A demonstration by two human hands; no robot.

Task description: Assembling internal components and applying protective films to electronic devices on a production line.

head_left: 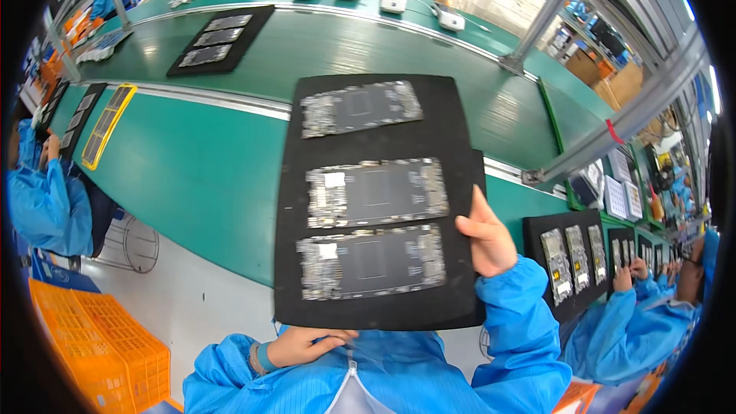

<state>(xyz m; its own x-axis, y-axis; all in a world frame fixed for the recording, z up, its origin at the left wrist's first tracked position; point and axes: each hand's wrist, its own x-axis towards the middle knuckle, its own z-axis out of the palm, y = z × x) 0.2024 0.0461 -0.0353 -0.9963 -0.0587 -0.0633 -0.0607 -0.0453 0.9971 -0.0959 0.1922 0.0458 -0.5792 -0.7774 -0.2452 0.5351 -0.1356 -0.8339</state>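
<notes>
A black foam tray (376,146) is raised in front of me, its face tilted toward me. Three circuit boards lie across it: an upper board (362,109), a middle board (377,193) and a lower board (372,262). My right hand (491,239) grips the tray's right side, thumb and finger showing at the edge. A second black foam edge (477,184) juts out behind it there. Below the tray's bottom edge, near my jacket, is my left hand (307,346); its fingers stretch to the right, partly hidden, and hold nothing I can see.
Behind the tray runs a green conveyor belt (253,96), with another board-filled foam tray (218,42) on it. A yellow-framed tray (109,126) lies on the green bench, left. Another foam tray (566,261) and a co-worker (636,322) are right. Orange crates (100,345) stand lower left.
</notes>
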